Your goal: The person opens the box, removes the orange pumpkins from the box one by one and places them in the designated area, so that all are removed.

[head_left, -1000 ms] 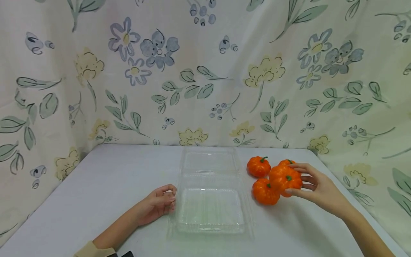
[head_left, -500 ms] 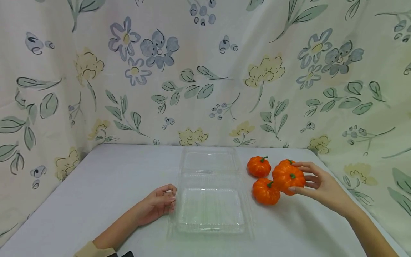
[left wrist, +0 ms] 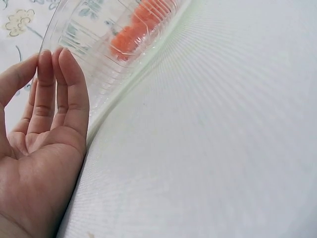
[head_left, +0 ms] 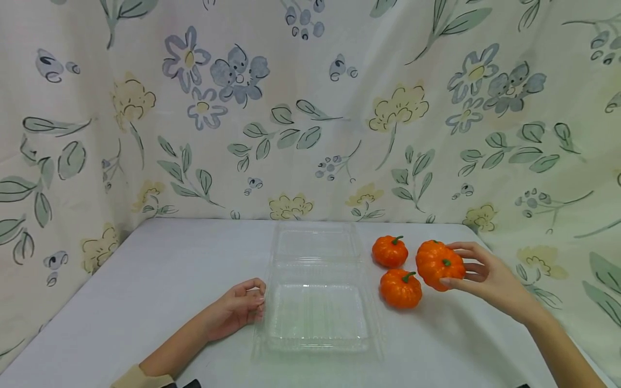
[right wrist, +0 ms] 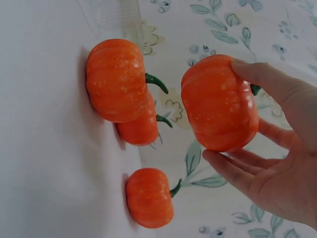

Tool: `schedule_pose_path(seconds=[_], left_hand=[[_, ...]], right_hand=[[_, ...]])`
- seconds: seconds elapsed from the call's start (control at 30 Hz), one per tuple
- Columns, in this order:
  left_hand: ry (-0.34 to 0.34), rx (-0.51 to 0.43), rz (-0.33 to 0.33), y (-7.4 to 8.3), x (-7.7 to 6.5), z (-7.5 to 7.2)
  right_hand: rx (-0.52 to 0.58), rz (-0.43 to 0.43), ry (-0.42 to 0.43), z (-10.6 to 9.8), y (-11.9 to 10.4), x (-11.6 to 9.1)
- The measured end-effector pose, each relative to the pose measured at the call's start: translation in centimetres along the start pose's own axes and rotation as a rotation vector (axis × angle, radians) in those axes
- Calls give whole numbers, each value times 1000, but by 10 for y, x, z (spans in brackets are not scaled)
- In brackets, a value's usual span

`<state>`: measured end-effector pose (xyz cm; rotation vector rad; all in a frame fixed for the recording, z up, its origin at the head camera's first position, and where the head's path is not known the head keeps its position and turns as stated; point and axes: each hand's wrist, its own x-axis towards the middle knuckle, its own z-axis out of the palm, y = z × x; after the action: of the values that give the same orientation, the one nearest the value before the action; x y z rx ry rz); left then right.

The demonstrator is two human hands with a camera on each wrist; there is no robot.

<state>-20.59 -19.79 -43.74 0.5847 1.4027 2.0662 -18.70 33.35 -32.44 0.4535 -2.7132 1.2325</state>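
My right hand (head_left: 499, 283) grips a small orange pumpkin (right wrist: 220, 106) with a green stem, thumb on one side and fingers on the other. In the right wrist view it hangs clear of the white table. Three similar pumpkins rest there: a front one (head_left: 400, 290), a back one (head_left: 390, 252) and a third (right wrist: 149, 198), mostly hidden behind the held one in the head view. At the left edge of an opened clear plastic clamshell container (head_left: 317, 345), my left hand (head_left: 236, 308) pinches the rim between thumb and fingers.
The container's lid (head_left: 315, 245) lies folded back toward the far edge of the white table (head_left: 194, 258). Behind the table hangs a floral curtain (head_left: 310, 134), which also runs along both sides.
My right hand has moved a little to the right and slightly away with the held pumpkin, uncovering more of the front pumpkin. The left hand and container stay put.
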Motion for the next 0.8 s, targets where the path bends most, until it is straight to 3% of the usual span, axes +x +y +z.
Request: schedule_pose_path(seconds=[0.8], left_hand=[[-26,-17,16,1,0,1]], right_hand=[[-16,107,-48,-14,29,1]])
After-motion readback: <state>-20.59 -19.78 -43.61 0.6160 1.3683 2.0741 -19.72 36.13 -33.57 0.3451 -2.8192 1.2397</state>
